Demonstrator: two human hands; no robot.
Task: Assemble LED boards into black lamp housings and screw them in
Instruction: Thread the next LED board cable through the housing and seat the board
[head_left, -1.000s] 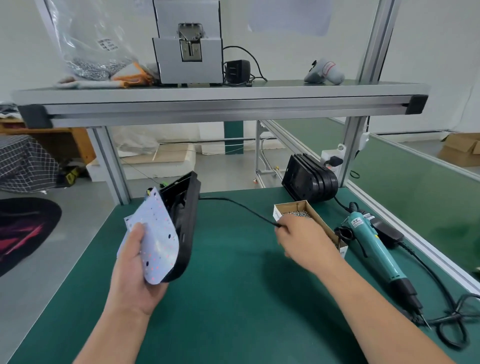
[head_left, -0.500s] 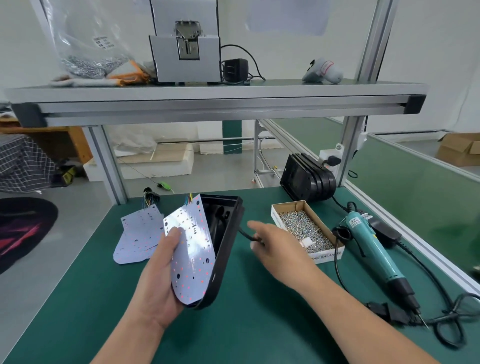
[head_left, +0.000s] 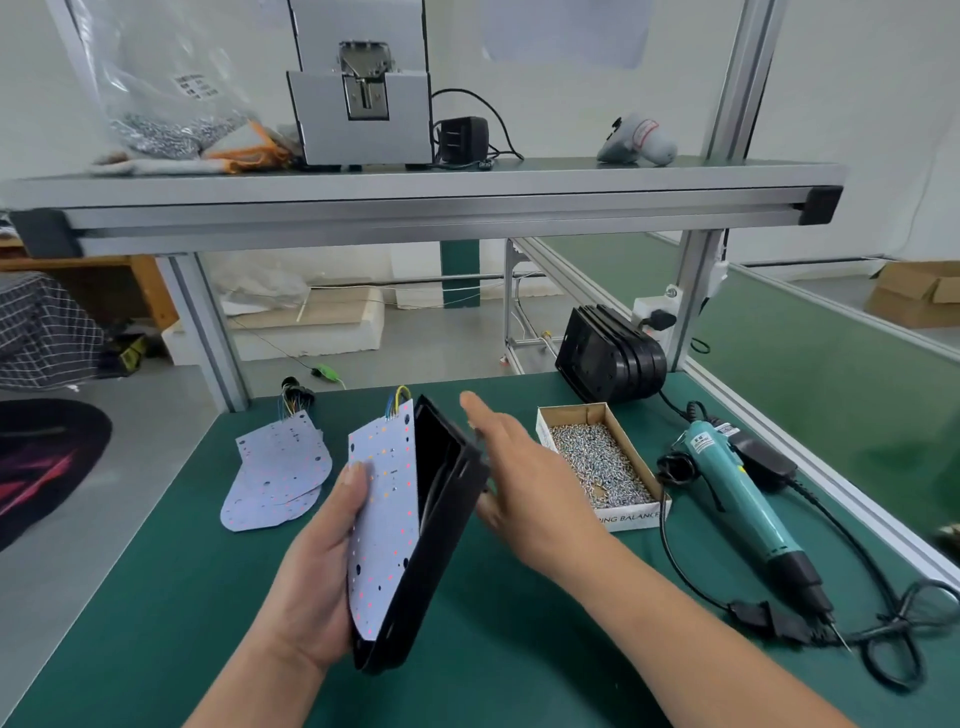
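My left hand (head_left: 317, 561) grips a white LED board (head_left: 384, 499) and a black lamp housing (head_left: 439, 525) together, both held on edge above the green table (head_left: 156, 597). Coloured wires stick up from the board's top. My right hand (head_left: 519, 478) is flat against the housing's right side, fingers extended and apart, holding nothing. Spare LED boards (head_left: 278, 475) lie stacked flat on the table to the left. A cardboard box of screws (head_left: 597, 462) sits to the right. A teal electric screwdriver (head_left: 748, 499) lies beyond it.
A stack of black housings (head_left: 613, 358) leans at the back right beside a frame post. The screwdriver's black cable (head_left: 893, 649) coils near the right edge. An overhead shelf (head_left: 415, 197) carries a grey machine, a screw bag and gloves.
My left hand brought the board and housing toward me and to the centre. My right hand left the screw box area and moved left onto the housing's side.
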